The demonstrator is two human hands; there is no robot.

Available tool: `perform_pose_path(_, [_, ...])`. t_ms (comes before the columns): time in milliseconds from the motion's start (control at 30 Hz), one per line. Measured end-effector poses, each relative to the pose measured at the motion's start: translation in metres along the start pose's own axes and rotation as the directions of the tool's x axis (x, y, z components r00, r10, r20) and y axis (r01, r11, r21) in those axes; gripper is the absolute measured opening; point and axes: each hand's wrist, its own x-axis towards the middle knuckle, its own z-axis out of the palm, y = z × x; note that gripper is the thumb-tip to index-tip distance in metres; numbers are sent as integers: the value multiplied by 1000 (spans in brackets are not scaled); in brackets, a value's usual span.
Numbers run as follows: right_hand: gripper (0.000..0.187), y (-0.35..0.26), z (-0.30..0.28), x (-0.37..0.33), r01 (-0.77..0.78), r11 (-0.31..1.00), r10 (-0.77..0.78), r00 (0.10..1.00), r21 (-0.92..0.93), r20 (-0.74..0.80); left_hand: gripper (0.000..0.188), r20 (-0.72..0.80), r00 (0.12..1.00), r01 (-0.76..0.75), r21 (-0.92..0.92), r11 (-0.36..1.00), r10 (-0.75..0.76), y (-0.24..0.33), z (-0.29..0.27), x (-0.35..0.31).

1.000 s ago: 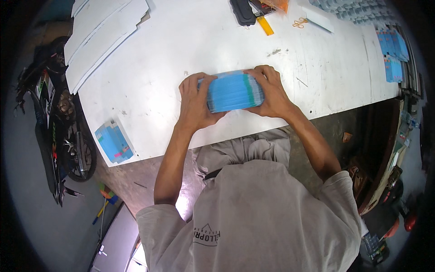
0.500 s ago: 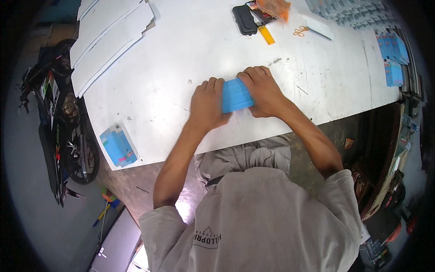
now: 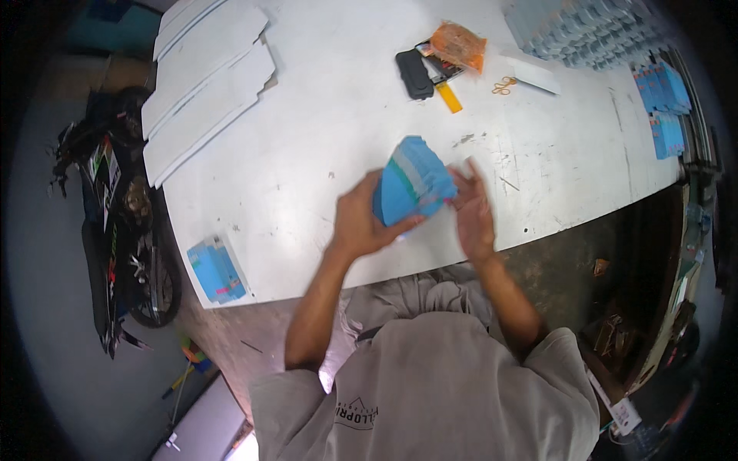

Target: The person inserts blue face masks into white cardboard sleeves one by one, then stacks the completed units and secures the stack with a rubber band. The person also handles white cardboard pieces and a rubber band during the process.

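My left hand (image 3: 361, 223) grips a stack of blue printed cards (image 3: 413, 183) by its left and lower side, with the thumb along the near edge. The stack tilts above the white table, its pieces slightly fanned, so that pale and green bands show across them. At the stack's right edge is my right hand (image 3: 474, 215), fingers apart and somewhat blurred; whether its fingertips touch the cards I cannot tell. A smaller pile of similar blue cards (image 3: 217, 270) lies at the table's near left corner.
Large white sheets (image 3: 207, 84) lie in overlapping piles at the far left. Beyond the stack are a black case (image 3: 415, 75), a yellow piece (image 3: 448, 97), an orange packet (image 3: 459, 48) and scissors (image 3: 503, 86). Blue-grey piles (image 3: 588, 34) and blue bundles (image 3: 667, 134) line the far right.
The blue stack has turned from edge-on to tilted and fanned, showing its printed face. My right hand has let go and opened, while my left keeps its grip. The view has shifted slightly.
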Motion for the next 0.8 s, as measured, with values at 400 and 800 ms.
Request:
perform_pose_path(400, [70,4,26,5,232,899,-297,946,-371,-131,82,-297,953,-163,-345,925,57,30,79,-17])
perform_pose_path(800, [65,5,34,20,388,672,-547,834,-630,-70,85,-506,862,-246,-444,862,-15,26,89,1])
